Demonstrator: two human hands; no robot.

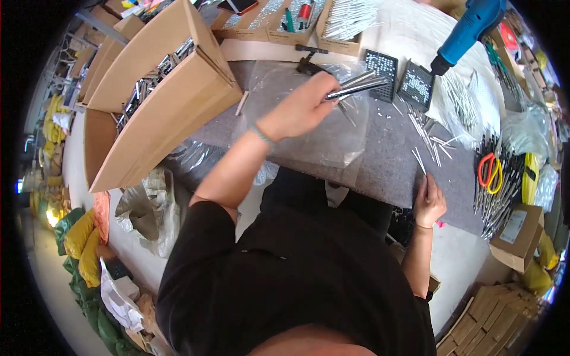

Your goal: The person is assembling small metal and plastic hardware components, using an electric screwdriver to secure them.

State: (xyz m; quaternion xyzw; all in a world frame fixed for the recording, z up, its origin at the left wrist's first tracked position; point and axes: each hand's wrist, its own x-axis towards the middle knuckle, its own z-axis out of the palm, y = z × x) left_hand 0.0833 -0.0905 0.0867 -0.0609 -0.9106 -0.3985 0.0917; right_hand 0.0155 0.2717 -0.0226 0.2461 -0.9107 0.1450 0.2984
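My left hand [303,108] is closed round a bundle of slim metal rods [357,88], some silver and some dark. Their ends fan out to the right above a clear plastic bag [267,107] lying on the grey table cover. At the table's near edge on the right, my right hand [430,203] pinches thin silver rods [419,161] that point away from me. Beyond it, several loose silver rods [426,135] lie scattered on the cover. Two black trays with rows of small holes or pieces, a left one [380,76] and a right one [415,86], stand past the bundle.
A big cardboard box [172,115] of metal parts stands at the left. A blue power drill [472,32] juts in at the far right. Scissors [490,173] with red and yellow handles lie on dark rods. Small boxes of silver parts [350,44] line the back.
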